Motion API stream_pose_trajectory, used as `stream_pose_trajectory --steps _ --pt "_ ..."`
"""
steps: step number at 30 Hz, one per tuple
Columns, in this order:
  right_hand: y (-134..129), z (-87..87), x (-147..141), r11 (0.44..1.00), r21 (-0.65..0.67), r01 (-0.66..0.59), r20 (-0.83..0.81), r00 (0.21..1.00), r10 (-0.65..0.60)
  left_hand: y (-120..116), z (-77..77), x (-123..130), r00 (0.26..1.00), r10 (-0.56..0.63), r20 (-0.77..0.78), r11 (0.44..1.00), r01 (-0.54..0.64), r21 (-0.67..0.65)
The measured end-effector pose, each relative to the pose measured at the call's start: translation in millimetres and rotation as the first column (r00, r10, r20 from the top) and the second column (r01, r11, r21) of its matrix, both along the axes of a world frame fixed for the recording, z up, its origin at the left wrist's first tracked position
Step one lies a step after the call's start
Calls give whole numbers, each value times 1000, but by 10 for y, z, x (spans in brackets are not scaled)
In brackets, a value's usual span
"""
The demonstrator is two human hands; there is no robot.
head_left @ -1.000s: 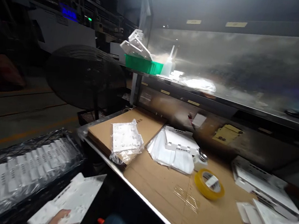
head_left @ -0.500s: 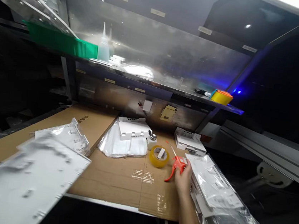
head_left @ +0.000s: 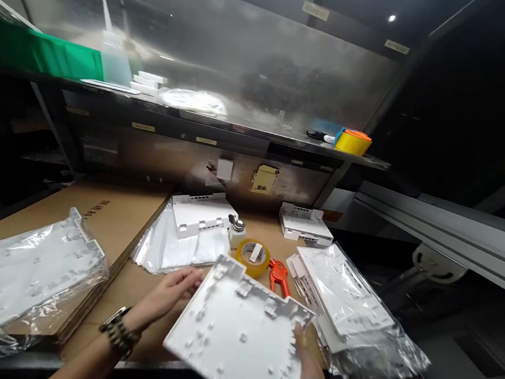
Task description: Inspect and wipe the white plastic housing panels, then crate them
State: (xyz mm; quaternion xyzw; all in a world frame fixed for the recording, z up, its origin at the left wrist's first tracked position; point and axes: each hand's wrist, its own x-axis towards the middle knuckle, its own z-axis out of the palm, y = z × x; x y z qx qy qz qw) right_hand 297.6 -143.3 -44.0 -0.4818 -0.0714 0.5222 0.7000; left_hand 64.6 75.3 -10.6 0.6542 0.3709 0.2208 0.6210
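Note:
A white plastic housing panel, with clips and small posts on its upper side, is held tilted at the front middle. My right hand grips its right edge, with the thumb on top and the other fingers hidden beneath. My left hand is at its left edge with curled fingers, the fingertips partly hidden at the rim. Just behind the panel lies a red air blow gun, partly covered by it. Next to the blow gun is a roll of clear yellowish tape.
Bagged white panels lie on a cardboard stack at left and in a pile at right. Two white housings stand at the back, one over clear bags, near a small pump bottle. A metal shelf spans above.
The white panel has come from the left to the front middle, into my right hand. My right hand has let go of the red blow gun. The view has shifted.

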Motion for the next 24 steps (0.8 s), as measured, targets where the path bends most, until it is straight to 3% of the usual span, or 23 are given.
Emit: stream_pose_trajectory --steps 4,8,12,16,19,24 --pt "-155 91 235 973 -8 231 -104 967 -231 507 -328 228 980 116 -164 921 -44 388" --pt "-256 186 308 943 0 334 -107 937 -332 816 -481 207 941 164 -297 858 13 514" --pt "-304 175 351 944 10 331 -77 941 -329 1055 -392 148 913 194 -358 871 8 491" --pt "-288 106 366 933 -3 360 -76 930 -359 1320 -261 133 933 102 -345 950 11 311" --pt "-291 73 359 924 -50 379 -93 919 -382 1502 -175 114 949 81 -305 981 -21 195" --pt "-334 24 358 940 -96 327 -125 933 -337 1692 -57 87 952 206 -228 957 -147 252"
